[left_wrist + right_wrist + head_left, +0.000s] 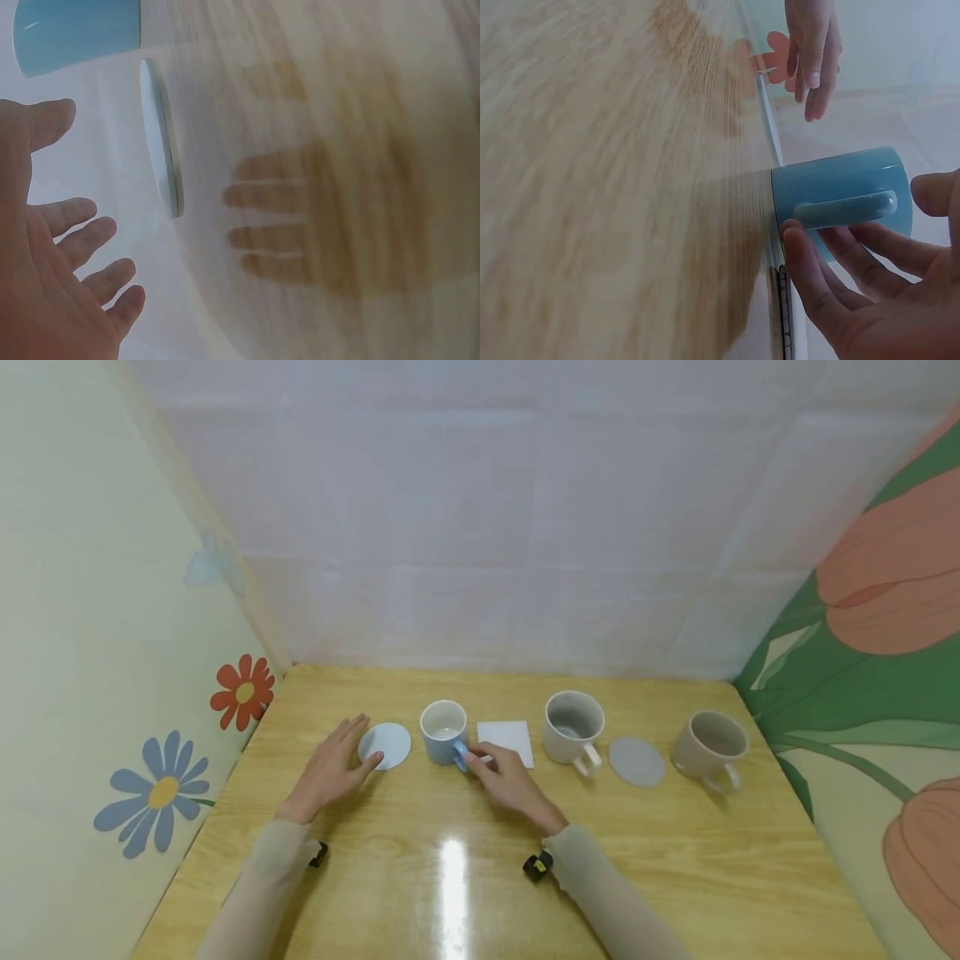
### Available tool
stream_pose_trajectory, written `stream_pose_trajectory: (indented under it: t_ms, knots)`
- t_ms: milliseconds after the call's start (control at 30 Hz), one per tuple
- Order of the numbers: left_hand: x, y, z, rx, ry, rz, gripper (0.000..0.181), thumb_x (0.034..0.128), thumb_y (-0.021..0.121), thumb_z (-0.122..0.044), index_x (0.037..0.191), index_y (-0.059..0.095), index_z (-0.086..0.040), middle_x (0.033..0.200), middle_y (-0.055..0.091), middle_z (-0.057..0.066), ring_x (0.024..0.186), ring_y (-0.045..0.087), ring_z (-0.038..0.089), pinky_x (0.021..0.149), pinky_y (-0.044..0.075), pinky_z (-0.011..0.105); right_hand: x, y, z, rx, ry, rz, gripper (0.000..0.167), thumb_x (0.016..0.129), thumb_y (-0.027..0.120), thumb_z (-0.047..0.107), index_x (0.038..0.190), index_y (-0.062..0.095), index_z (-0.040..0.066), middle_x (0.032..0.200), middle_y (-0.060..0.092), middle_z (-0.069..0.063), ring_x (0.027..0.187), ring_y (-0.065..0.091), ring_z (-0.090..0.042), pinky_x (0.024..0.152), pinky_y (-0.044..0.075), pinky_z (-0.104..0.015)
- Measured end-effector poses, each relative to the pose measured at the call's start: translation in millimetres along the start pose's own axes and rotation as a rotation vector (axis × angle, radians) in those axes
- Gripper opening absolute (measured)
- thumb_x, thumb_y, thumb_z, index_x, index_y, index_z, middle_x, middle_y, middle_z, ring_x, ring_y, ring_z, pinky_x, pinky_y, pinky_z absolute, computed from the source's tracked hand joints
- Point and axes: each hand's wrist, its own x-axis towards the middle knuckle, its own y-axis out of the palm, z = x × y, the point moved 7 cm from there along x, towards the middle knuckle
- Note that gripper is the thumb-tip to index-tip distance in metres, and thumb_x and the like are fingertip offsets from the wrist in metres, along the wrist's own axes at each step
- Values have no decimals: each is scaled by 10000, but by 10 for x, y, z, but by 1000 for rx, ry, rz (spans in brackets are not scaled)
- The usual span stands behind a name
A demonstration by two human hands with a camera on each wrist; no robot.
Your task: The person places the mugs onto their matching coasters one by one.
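A small blue mug (446, 739) with a white inside stands upright on the table, its handle pointing toward me. My right hand (507, 777) is at that handle, its fingertips beside and just under it. In the right wrist view the thumb is apart from the handle. My left hand (330, 768) has its fingers extended at the left of a round pale-blue coaster (390, 745). Its thumb overlaps the coaster's edge in the head view; whether it touches cannot be told. In the left wrist view that hand holds nothing, and the coaster (159, 142) appears edge-on.
Right of the blue mug lie a square white coaster (506, 739) and a larger whitish mug (572, 731). Farther right are a round grey coaster (637, 762) and a beige mug (708, 747). White sheeting (480, 610) rises behind the table (390, 877).
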Motion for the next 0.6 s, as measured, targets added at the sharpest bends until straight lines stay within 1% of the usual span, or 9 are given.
stream_pose_trajectory:
  t_ms: [67,133,333,500,600]
  knots:
    - [12,14,18,-3,-3,17,741,1048,680,-387,1598,429,42,1683,389,254,1556,308,547,1240,287,742,15,13,2,23,15,3,336,1116,580,270,1290,717,18,1255,753,-182,1021,776,-315,863,642,-375]
    - [20,30,35,-3,-6,34,741,1051,676,-391,1599,425,42,1683,387,258,1556,306,550,1243,292,733,25,30,8,51,17,6,322,1117,577,252,1266,720,5,1231,755,-189,1023,778,-328,871,648,-376]
    - [24,87,76,-11,-20,70,721,1077,635,-349,1622,380,47,1696,365,254,1577,273,536,1258,276,719,56,75,12,121,-29,-2,299,1117,572,192,1209,722,-50,1160,758,-238,1001,776,-390,895,659,-457]
    - [23,103,81,-3,-32,97,712,1093,602,-338,1634,351,51,1709,338,251,1585,249,534,1269,257,710,71,105,5,168,-9,1,301,1119,557,167,1189,724,-74,1139,755,-271,985,773,-411,876,667,-449]
    - [26,116,80,8,-41,125,721,1096,600,-340,1635,338,60,1715,312,258,1584,232,547,1271,247,711,78,115,6,212,12,6,307,1120,542,141,1171,714,-108,1120,744,-302,986,766,-447,848,675,-462]
